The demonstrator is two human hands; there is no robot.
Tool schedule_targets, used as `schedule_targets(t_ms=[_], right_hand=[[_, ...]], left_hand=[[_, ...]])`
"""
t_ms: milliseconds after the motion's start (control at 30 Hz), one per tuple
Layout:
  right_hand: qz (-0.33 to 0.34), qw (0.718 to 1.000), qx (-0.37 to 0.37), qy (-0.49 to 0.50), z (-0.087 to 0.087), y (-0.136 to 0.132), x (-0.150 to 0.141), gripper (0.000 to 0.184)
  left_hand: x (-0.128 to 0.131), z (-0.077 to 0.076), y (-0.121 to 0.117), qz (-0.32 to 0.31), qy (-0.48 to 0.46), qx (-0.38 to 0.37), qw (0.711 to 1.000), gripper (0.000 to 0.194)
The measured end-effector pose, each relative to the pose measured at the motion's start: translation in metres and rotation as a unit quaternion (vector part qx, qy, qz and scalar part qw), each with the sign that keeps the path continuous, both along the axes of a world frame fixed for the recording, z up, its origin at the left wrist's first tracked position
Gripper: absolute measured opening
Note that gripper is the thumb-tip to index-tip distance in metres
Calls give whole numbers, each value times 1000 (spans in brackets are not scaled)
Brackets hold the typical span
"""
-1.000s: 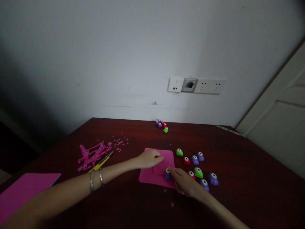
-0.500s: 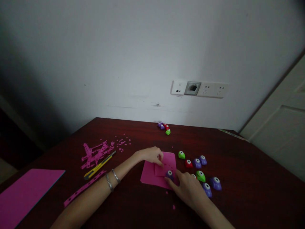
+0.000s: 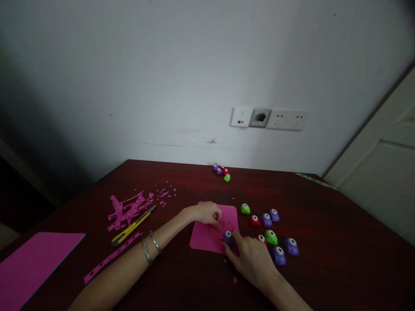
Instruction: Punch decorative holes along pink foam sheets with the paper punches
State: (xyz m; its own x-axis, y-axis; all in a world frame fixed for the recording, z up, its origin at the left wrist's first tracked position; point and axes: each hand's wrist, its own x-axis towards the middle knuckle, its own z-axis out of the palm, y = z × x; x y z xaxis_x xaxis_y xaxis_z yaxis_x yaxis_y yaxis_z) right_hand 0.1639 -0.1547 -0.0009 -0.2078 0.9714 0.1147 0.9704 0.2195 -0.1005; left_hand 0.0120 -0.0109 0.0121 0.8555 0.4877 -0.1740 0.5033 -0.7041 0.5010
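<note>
A sheet of pink paper [image 3: 201,242] lies on the dark red-brown table, with a smaller pink piece on top of it. My left hand [image 3: 209,214] rests over the papers' upper left, its fingers curled and the thumb and fingertips pressed at the smaller piece. Between the thumb and index finger of my right hand [image 3: 251,255] is a purple craft punch [image 3: 228,237] with a white eye-shaped top, at the right edge of the small piece. Tiny pink cut-outs are scattered on the paper near the punch.
More punches stand right: green [image 3: 245,209], red [image 3: 254,221] and purple [image 3: 291,246]. Another cluster [image 3: 219,171] sits by the wall. A yellow utility knife [image 3: 133,226], punched pink scraps [image 3: 128,211], a long punched strip [image 3: 112,258] and a large pink sheet [image 3: 39,263] lie left.
The view has shifted slightly. Both hands stay over the pink paper, with the purple punch still in my right hand's fingers and little visible movement.
</note>
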Motion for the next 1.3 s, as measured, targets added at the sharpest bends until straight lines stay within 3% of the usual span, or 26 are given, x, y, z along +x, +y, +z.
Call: schedule_targets(t_ms=[300, 500, 633, 800, 900, 1033, 1300], right_hand=[[74, 996, -35, 40, 11, -9, 3, 18], [100, 990, -50, 85, 33, -14, 14, 17], [17, 995, -16, 94, 53, 5, 39, 25], [-108, 993, 11, 35, 65, 53, 78, 33], [-167, 986, 2, 11, 61, 83, 89, 37], [-193, 981, -16, -12, 50, 112, 88, 42], [-212, 976, -43, -28, 33, 132, 89, 42]], left_hand=[[-1, 0, 0, 15, 3, -25, 1000, 22], [-3, -3, 1, 16, -7, -38, 999, 23], [-4, -4, 3, 20, -16, -47, 999, 26], [-4, -4, 2, 21, -30, -58, 998, 22], [-5, -3, 1, 38, -31, -74, 996, 23], [-6, -1, -1, 49, -28, -80, 995, 24], [-6, -6, 2, 31, -44, -88, 995, 24]])
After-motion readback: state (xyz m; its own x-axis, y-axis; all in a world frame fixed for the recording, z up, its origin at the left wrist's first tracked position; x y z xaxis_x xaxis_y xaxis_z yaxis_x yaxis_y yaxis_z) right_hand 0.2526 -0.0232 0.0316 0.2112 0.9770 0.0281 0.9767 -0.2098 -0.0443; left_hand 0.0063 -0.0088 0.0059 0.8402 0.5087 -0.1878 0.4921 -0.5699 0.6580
